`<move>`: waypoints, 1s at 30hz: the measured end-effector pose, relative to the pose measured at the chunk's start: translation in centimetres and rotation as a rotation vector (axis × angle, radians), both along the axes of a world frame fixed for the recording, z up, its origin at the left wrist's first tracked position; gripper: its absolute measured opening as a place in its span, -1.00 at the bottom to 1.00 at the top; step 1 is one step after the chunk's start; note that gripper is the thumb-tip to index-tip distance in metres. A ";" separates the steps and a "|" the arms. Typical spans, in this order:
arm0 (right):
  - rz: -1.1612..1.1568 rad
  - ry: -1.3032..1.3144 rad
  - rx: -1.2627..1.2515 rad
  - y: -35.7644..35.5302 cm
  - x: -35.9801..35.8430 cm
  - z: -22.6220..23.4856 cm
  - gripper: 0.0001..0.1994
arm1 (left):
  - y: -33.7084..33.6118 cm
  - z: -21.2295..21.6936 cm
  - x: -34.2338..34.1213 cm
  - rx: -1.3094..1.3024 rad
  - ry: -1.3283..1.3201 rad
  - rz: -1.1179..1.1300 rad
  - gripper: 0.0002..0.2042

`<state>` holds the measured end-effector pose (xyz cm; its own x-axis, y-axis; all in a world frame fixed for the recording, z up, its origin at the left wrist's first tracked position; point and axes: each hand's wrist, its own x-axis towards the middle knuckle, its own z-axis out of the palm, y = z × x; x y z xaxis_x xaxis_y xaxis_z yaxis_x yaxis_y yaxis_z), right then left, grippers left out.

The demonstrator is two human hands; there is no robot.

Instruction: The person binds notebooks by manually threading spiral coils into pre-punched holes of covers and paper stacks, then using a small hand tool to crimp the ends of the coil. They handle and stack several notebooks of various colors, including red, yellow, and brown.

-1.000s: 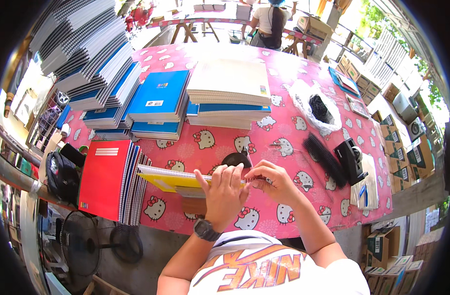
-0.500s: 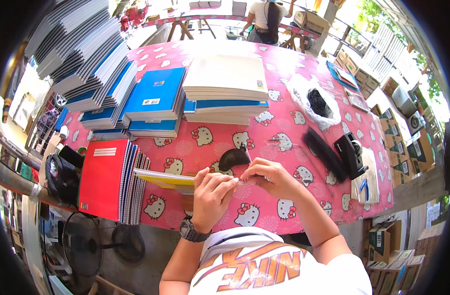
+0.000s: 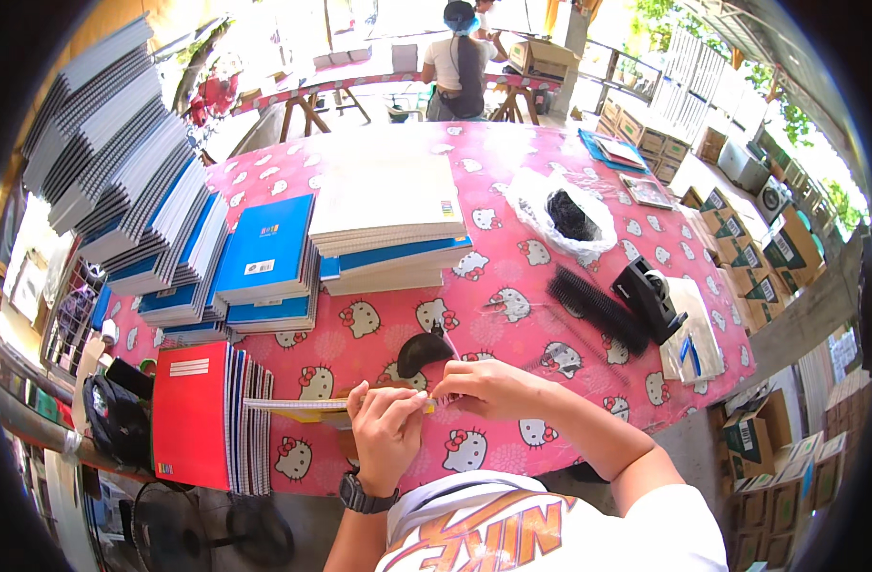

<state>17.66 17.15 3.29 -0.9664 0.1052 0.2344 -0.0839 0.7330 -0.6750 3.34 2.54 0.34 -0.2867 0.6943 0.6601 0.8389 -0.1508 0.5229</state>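
Note:
My left hand (image 3: pixel 386 434) grips the near edge of a yellow-covered notebook (image 3: pixel 298 407) held edge-on just above the pink patterned tablecloth (image 3: pixel 512 276). My right hand (image 3: pixel 482 388) pinches the same edge from the right, its fingers closed on the binding side. A black curved tool (image 3: pixel 422 351) lies on the cloth just beyond my hands. To my left a stack of red-covered notebooks (image 3: pixel 193 415) lies at the table's near edge, fanned out.
Blue notebook stacks (image 3: pixel 269 257), a white-topped pile (image 3: pixel 388 214) and tall grey stacks (image 3: pixel 112 153) fill the left and middle. Black spiral combs (image 3: pixel 598 307), a black tape dispenser (image 3: pixel 646 291) and a plastic bag (image 3: pixel 569 214) lie right. A person (image 3: pixel 460 62) stands beyond the table.
The yellow notebook has turned from showing its cover to lying edge-on between my hands. Both hands stay on it, slightly nearer my body.

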 end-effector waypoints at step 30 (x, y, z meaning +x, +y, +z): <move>-0.291 -0.334 0.433 7.4 -7.4 -11.7 -0.44 | 0.6 1.3 -0.5 -0.263 0.146 -0.031 -0.86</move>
